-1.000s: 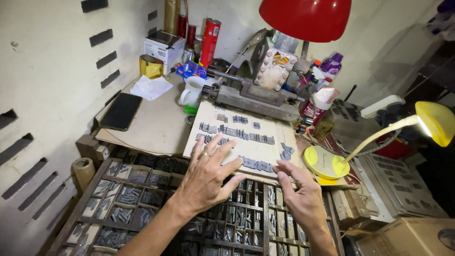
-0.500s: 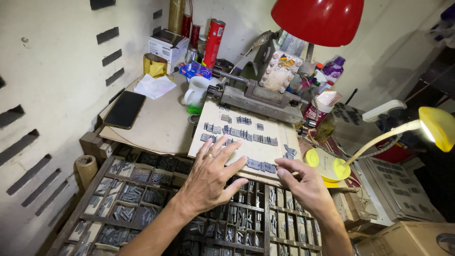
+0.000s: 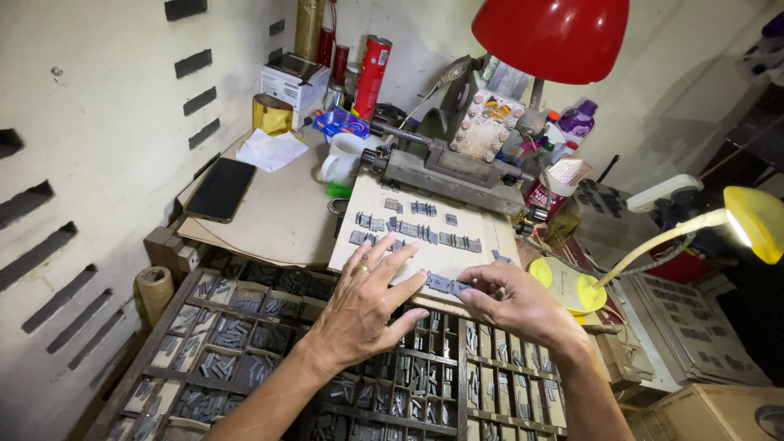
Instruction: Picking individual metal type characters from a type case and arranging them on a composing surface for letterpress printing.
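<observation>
Left hand [image 3: 359, 306] lies flat, fingers spread, on the lower edge of the board [image 3: 482, 265] at frame centre. Right hand [image 3: 523, 306] pinches a row of metal type [image 3: 447, 284]; fingertip contact partly hidden. Type case [image 3: 245, 327] below is cut off by the bottom edge.

Letterpress print workshop: compartmented type case [image 3: 245, 327], metal sorts on board [image 3: 425, 245], cluttered bench [image 3: 278, 216].

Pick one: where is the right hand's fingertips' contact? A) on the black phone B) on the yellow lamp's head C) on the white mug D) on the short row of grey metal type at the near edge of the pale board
D: the right hand has its fingertips against the row of grey type at the near edge of the pale board, far from the mug, phone and yellow lamp.
</observation>
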